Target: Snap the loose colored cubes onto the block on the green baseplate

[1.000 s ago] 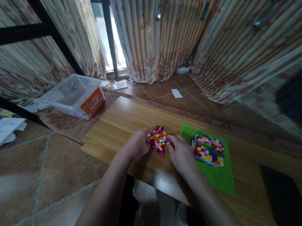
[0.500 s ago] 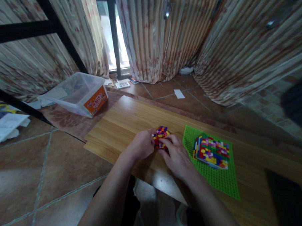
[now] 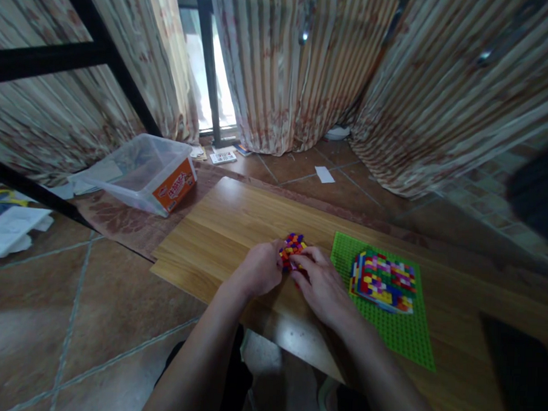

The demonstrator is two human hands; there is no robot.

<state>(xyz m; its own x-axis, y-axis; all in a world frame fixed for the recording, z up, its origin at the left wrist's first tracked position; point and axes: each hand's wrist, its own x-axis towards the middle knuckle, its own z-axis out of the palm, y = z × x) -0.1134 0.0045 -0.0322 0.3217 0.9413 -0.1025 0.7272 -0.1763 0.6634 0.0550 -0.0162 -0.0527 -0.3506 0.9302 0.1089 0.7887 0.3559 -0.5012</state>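
A small heap of loose coloured bricks (image 3: 293, 246) lies on the wooden board (image 3: 218, 227). My left hand (image 3: 258, 272) curls against the heap's left side, fingers closed around the bricks. My right hand (image 3: 321, 283) cups the heap from the right and covers its near part, fingers bent over it. To the right, a green baseplate (image 3: 404, 338) carries a flat multicoloured brick block (image 3: 384, 280). Most of the heap is hidden under my fingers.
A clear plastic bin (image 3: 139, 172) with an orange label lies tilted on the floor at the left. Striped curtains (image 3: 307, 61) hang behind. Papers (image 3: 323, 174) lie on the tiled floor. A dark object (image 3: 519, 367) sits at the right on the board.
Both hands have closed in on the brick heap, squeezing it smaller; a second ago the heap lay spread and exposed between them. The view shifted slightly.
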